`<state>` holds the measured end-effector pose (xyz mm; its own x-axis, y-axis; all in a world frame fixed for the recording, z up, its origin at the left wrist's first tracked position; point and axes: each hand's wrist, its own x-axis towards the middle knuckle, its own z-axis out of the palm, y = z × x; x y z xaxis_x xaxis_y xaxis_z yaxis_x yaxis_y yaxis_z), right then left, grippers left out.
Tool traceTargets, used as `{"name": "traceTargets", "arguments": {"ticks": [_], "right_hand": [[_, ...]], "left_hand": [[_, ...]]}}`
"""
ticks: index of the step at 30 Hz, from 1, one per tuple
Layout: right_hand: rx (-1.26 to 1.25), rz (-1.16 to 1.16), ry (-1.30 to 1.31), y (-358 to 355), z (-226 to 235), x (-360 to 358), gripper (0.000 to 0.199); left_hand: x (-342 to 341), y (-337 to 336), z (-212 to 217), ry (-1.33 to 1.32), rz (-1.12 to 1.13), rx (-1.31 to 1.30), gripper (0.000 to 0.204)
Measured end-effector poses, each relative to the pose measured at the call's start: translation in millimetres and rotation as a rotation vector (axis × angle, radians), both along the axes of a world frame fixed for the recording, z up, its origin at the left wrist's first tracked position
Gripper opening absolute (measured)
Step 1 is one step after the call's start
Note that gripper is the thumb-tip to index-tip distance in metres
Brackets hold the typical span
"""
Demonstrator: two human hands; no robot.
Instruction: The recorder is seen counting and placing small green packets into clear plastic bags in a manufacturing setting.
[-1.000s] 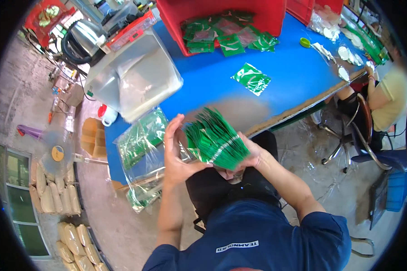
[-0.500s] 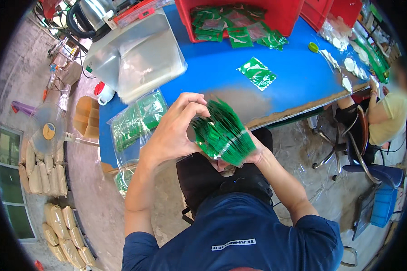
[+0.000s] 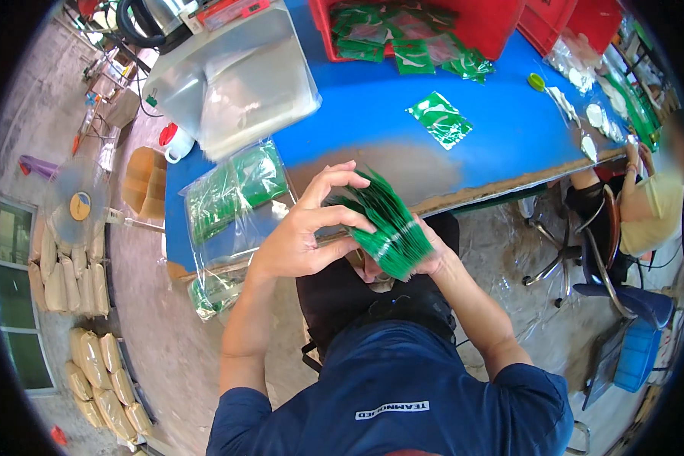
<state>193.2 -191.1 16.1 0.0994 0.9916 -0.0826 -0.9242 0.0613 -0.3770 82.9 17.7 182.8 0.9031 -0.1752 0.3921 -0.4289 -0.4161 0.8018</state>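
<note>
The worktop (image 3: 357,99) is bright blue, with a brown, rubbed patch along its front edge. A big red bin (image 3: 501,26) sits at the back, and one flat green packet (image 3: 439,120) lies alone in front of it. To the left is a see-through tray (image 3: 169,87) with a white mug (image 3: 181,143) beside it. A shiny clear bag of green packets (image 3: 239,186) hangs over the front edge. Near the right end lies a small yellow-green ring (image 3: 536,82).
</note>
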Motion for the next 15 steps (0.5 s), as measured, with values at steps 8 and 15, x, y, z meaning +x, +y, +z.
{"name": "traceTargets", "arguments": {"ticks": [8, 15], "right_hand": [[0.023, -0.091, -0.002, 9.2, 23.7, -1.1, 0.078], [-0.251, -0.406, -0.325, 26.8, 27.6, -11.4, 0.077]], "left_hand": [[1.5, -19.4, -54.4, -0.246, 0.464, -0.123, 0.019], [-0.7, -52.8, -76.1, -0.132, 0.178, -1.616, 0.066]]}}
